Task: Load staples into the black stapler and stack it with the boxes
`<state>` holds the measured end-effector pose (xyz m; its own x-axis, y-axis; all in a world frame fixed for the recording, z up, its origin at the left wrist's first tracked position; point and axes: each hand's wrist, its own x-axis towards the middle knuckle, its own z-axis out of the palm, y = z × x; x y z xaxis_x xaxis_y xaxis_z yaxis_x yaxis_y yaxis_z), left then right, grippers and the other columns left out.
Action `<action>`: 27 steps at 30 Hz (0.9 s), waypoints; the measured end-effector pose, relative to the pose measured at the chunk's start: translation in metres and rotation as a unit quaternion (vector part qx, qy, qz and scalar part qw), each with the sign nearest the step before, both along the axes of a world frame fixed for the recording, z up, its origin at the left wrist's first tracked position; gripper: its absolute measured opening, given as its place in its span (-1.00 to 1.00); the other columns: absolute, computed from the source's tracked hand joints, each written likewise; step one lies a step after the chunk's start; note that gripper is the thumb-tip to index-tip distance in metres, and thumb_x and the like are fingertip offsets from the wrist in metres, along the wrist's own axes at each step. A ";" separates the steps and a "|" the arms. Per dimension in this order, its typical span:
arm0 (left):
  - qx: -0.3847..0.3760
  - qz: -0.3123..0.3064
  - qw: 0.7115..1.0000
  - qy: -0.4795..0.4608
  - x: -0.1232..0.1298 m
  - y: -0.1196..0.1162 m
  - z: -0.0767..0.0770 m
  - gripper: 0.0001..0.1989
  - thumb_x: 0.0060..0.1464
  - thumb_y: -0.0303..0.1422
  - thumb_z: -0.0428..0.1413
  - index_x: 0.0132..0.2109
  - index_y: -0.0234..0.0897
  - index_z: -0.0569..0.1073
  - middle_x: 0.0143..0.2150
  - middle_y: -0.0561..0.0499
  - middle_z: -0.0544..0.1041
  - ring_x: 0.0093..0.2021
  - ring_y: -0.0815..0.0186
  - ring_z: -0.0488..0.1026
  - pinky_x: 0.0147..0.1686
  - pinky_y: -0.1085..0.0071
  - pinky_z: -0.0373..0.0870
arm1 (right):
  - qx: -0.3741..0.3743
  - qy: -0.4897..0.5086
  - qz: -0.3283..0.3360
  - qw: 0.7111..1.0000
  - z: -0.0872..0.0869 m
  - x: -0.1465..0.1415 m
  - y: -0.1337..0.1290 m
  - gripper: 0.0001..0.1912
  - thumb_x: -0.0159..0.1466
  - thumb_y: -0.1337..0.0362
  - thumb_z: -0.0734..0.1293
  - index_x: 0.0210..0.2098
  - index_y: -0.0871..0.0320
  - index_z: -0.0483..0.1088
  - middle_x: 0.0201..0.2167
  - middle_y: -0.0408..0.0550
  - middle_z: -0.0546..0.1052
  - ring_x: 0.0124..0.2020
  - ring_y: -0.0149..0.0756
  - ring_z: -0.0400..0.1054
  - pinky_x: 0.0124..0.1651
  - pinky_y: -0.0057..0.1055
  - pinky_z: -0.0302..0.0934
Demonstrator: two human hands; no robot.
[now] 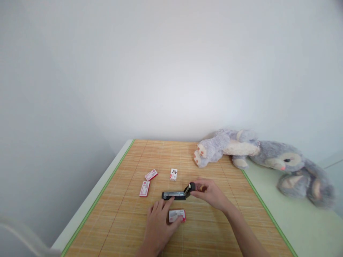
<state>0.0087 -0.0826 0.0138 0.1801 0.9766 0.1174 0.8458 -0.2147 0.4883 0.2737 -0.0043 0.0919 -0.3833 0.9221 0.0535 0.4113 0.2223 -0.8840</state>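
The black, opened-out stapler [174, 194] lies on a tan bamboo mat [120, 221], its raised end pinched by the right hand [210, 193]. The left hand [160, 220] spreads at the stapler's near side, index fingertip against its base, thumb on a flat red-and-white box [174, 215], print too small to read.

Pale wall [166, 71], brightest near centre

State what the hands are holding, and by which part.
Right hand: the open stapler, by its raised end. Left hand: fingertip against its base.
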 end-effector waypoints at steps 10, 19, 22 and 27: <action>0.030 -0.001 1.000 -0.010 0.003 -0.002 -0.001 -0.32 0.07 0.08 0.27 0.29 0.05 0.38 0.17 -0.08 0.51 0.14 -0.02 0.43 0.10 0.06 0.27 | 0.106 -0.108 0.050 0.987 -0.013 -0.085 0.013 -0.92 0.23 0.25 0.45 -0.37 0.10 0.51 -0.43 -0.22 0.41 -0.38 -0.38 0.27 -0.31 -0.46 0.06; 0.047 -0.060 0.997 -0.012 -0.001 -0.009 0.011 -0.64 0.22 -0.18 0.15 0.14 -0.07 0.46 0.00 -0.08 0.56 0.00 0.06 0.47 0.03 0.12 0.34 | 0.106 -0.165 0.028 0.980 -0.026 -0.094 0.015 -0.82 0.12 0.29 0.49 -0.28 0.07 0.48 -0.25 -0.18 0.52 -0.23 -0.33 0.36 -0.21 -0.47 0.09; 0.039 -0.078 0.996 -0.023 -0.003 -0.017 0.017 -0.70 0.16 -0.32 0.14 0.05 -0.10 0.46 -0.08 -0.05 0.57 -0.08 0.10 0.48 -0.02 0.17 0.36 | 0.098 -0.174 -0.012 0.980 -0.029 -0.078 0.010 -0.84 0.17 0.27 0.45 -0.25 0.08 0.45 -0.23 -0.14 0.53 -0.22 -0.29 0.37 -0.21 -0.45 0.10; 0.003 -0.080 0.997 -0.014 0.000 -0.037 0.014 -0.82 0.08 -0.36 0.16 -0.12 -0.13 0.46 -0.21 0.01 0.57 -0.17 0.16 0.51 -0.16 0.28 0.36 | 0.039 -0.178 -0.099 0.978 -0.039 -0.045 -0.001 -0.76 0.22 0.14 0.43 -0.13 0.05 0.47 -0.37 -0.18 0.51 -0.35 -0.29 0.36 -0.29 -0.43 0.08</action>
